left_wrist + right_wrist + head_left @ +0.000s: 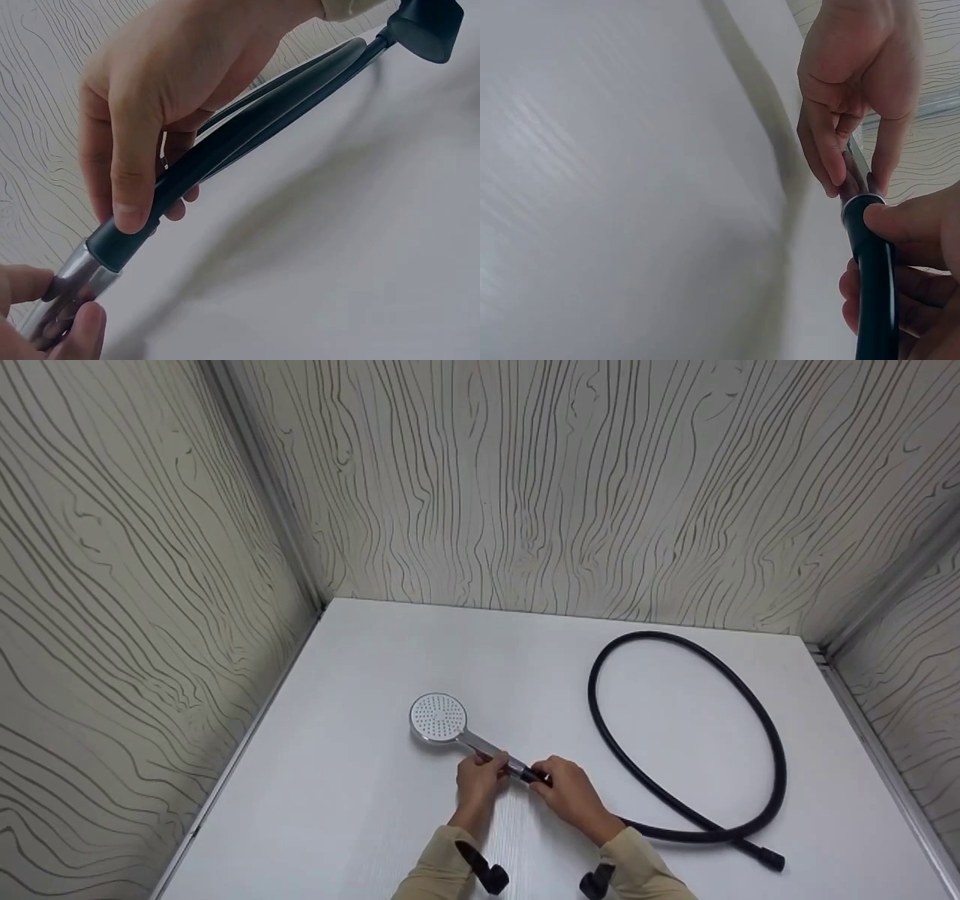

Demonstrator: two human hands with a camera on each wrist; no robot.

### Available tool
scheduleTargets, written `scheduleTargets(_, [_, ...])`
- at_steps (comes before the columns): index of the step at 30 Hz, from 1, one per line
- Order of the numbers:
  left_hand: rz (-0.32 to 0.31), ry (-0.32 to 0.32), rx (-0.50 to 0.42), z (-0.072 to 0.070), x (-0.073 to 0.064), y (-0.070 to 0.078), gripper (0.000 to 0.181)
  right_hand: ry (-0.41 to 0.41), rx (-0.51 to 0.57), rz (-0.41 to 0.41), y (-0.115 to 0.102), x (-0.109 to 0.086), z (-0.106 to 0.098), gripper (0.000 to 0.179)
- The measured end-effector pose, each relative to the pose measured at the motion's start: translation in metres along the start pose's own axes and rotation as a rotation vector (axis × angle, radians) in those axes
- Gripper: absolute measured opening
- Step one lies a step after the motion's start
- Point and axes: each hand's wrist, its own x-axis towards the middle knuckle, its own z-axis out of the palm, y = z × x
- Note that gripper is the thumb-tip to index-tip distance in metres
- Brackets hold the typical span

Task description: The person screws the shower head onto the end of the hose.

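Note:
A chrome hand shower (438, 718) with a round white nozzle face points to the upper left of the table. My left hand (481, 781) pinches its chrome handle (73, 289) near the lower end. The black end fitting of a shower hose (112, 244) meets that handle end, with no gap visible between them. Thumb and fingers of my right hand (568, 791) grip this fitting, as the right wrist view also shows. From there the black hose (877, 300) runs off behind the right hand.
The hose makes a large loop (776, 757) on the right of the white table (337, 697). Its other end fitting (771, 859) lies near the front right. Wood-grain patterned panels (525, 495) stand behind the table and at both sides.

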Motion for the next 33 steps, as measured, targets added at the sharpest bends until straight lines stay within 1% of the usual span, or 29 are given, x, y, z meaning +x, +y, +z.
scheduleTargets(2, [0.008, -0.009, 0.027, -0.001, 0.001, -0.002, 0.020, -0.005, -0.002, 0.005, 0.001, 0.000, 0.001, 0.013])
scheduleTargets(5, [0.021, -0.024, 0.101, -0.004, 0.001, -0.004, 0.018, -0.006, -0.014, 0.000, 0.003, -0.001, 0.003, 0.013])
scheduleTargets(10, [0.041, -0.049, 0.233, -0.009, 0.003, -0.007, 0.025, -0.004, -0.032, -0.013, 0.005, -0.002, 0.005, 0.012])
scheduleTargets(14, [0.068, -0.060, 0.294, -0.012, 0.004, -0.008, 0.029, -0.010, -0.024, -0.008, 0.006, -0.003, 0.006, 0.013])
scheduleTargets(18, [0.087, -0.068, 0.332, -0.013, 0.005, -0.008, 0.032, -0.008, -0.029, -0.017, 0.007, -0.004, 0.007, 0.014])
scheduleTargets(22, [0.088, -0.079, 0.341, -0.015, 0.006, -0.007, 0.031, -0.005, -0.041, -0.018, 0.007, -0.004, 0.008, 0.015])
scheduleTargets(25, [0.069, -0.088, 0.322, -0.016, 0.007, -0.007, 0.030, -0.009, -0.041, -0.018, 0.007, -0.004, 0.008, 0.015])
scheduleTargets(29, [0.053, -0.100, 0.328, -0.016, 0.009, -0.007, 0.029, -0.015, -0.042, -0.023, 0.007, -0.004, 0.009, 0.015])
scheduleTargets(33, [0.066, -0.103, 0.381, -0.017, 0.010, -0.007, 0.031, -0.018, -0.047, -0.018, 0.008, -0.003, 0.009, 0.016])
